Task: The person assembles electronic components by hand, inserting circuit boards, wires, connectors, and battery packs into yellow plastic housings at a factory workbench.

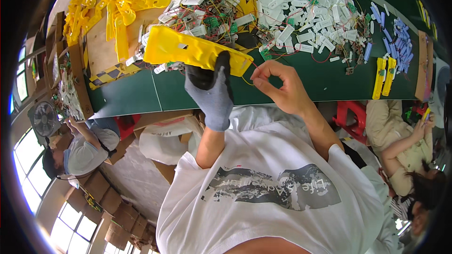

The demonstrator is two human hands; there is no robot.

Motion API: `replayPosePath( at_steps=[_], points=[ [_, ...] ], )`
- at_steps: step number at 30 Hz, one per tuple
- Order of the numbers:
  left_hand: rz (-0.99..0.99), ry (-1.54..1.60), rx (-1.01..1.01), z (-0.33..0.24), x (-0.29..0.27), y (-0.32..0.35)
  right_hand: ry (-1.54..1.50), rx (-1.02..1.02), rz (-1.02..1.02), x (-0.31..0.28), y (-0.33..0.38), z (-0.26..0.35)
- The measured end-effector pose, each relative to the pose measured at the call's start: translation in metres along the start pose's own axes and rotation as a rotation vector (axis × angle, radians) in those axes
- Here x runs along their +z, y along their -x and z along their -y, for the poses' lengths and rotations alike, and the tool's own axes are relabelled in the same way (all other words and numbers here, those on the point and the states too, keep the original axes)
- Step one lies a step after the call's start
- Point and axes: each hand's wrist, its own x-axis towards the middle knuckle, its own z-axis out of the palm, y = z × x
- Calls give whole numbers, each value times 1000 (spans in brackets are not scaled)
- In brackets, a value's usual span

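My left hand (209, 95), in a grey glove with black palm and fingers, grips a long yellow plastic shell (165, 49) above the table's near edge. The shell has a small rectangular hole, and its wider end points left. At the narrower right end, thin red and yellow wires (255, 64) come out. My bare right hand (285, 88) is closed in a pinch on the wires, thumb against forefinger. Behind the shell lies a tangled heap of circuit boards with wires and white parts (202, 16).
Yellow shells (120, 11) are piled on a wooden board at the back left. White plastic pieces (287, 4) cover the back right, beside blue cylindrical cells (400, 42) and two yellow units (384, 77). One person (94, 143) sits at left, another (400, 145) at right.
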Motion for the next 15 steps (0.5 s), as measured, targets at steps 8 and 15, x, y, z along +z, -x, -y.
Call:
replayPosePath(
  at_steps=[8, 15],
  points=[
    [-217, -54, 37, -104, -22, -46, -256, 295, 218, 2, -16, 106],
    [-219, -16, 99, -173, -58, -69, -213, 277, -9, 57, -54, 191]
  ],
)
